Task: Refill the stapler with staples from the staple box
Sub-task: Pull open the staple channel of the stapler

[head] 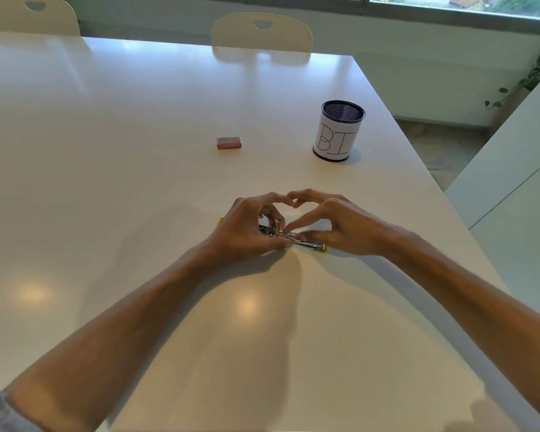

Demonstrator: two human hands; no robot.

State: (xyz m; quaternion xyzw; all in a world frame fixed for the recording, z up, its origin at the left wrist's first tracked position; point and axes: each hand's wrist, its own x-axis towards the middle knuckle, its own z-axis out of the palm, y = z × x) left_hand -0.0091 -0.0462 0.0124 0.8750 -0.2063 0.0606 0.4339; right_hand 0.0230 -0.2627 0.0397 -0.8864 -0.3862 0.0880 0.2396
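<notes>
A yellow stapler [309,243] lies opened flat on the white table [138,151], its metal staple channel facing up. My left hand [250,232] covers the stapler's left half and grips it, thumb on its near side. My right hand [340,226] rests over the right half, with the index finger and thumb pinched on the metal channel near its middle. Whether staples lie between those fingers is too small to tell. The small red staple box [229,143] sits closed farther back on the table, apart from both hands.
A mesh pen cup [339,132] with a paper label reading "BI" stands at the back right, near the table's right edge. Two white chairs [261,32] stand at the far side. A window runs along the back wall.
</notes>
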